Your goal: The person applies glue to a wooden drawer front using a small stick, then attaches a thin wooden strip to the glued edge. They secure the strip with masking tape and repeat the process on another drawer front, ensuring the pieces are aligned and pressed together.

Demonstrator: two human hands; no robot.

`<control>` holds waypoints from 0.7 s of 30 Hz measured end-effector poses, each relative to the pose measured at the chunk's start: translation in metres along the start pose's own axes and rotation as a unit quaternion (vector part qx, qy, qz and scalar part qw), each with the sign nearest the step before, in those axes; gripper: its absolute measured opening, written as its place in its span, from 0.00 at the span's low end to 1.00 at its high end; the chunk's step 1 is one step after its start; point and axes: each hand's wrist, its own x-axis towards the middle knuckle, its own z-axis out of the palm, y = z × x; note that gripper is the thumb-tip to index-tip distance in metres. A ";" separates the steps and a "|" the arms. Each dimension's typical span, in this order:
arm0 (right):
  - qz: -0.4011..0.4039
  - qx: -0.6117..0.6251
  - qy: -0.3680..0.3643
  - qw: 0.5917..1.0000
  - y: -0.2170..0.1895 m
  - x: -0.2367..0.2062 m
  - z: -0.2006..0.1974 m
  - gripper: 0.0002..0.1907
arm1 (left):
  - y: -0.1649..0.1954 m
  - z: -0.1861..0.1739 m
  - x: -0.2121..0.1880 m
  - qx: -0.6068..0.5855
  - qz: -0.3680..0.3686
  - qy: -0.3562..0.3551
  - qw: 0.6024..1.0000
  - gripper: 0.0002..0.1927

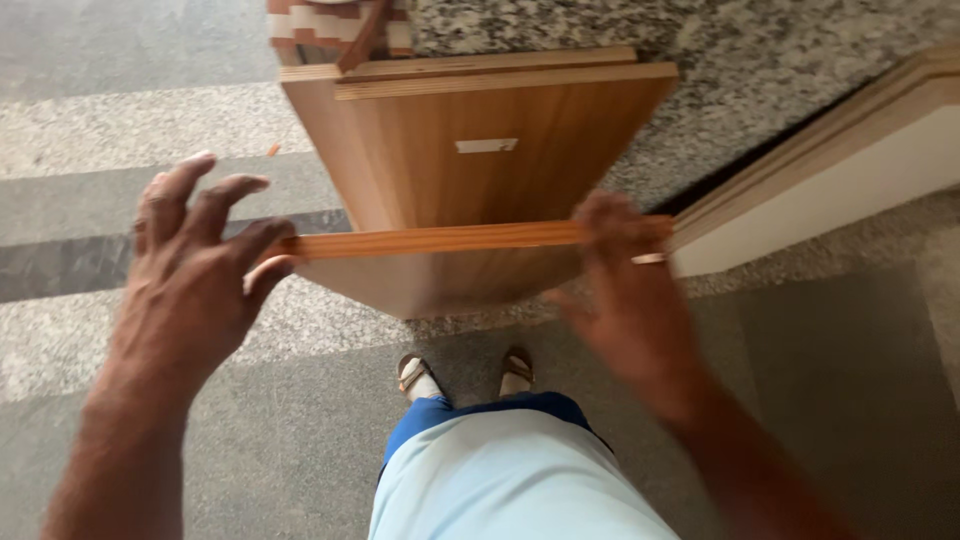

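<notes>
Clearly the step in hand is lifting or steadying a flat wood-grain laminated board (470,180), a brown rectangular panel held edge-on in front of the body. The right hand (625,285) grips the near edge at its right end, fingers curled over the pale orange edge strip (how firmly cannot be told, as the hand is blurred). The left hand (195,265) is spread wide, fingers apart, with only a fingertip or the thumb touching the left end of that same edge. Beyond both hands the board leans against other similar boards (470,65); to the right of the right hand a white-faced panel (830,190) lies on the speckled stone floor (120,130). Next, I judge, the left hand must close on the edge so both ends are held evenly.
</notes>
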 end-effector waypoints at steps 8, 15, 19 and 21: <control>0.084 0.100 0.147 0.980 0.060 -0.030 -0.020 0.62 | -0.002 -0.002 -0.006 0.008 -0.002 -0.010 1.000 0.17; 0.010 0.030 0.150 0.988 0.024 0.028 -0.016 0.51 | 0.000 -0.001 -0.008 -0.018 -0.020 0.004 1.000 0.15; 0.112 0.185 0.065 0.974 0.032 0.022 -0.019 0.38 | 0.000 -0.001 -0.010 -0.005 -0.012 0.007 1.000 0.17; 0.128 0.250 0.055 0.958 0.039 0.013 -0.018 0.32 | 0.000 -0.002 -0.011 -0.001 -0.012 0.002 1.000 0.17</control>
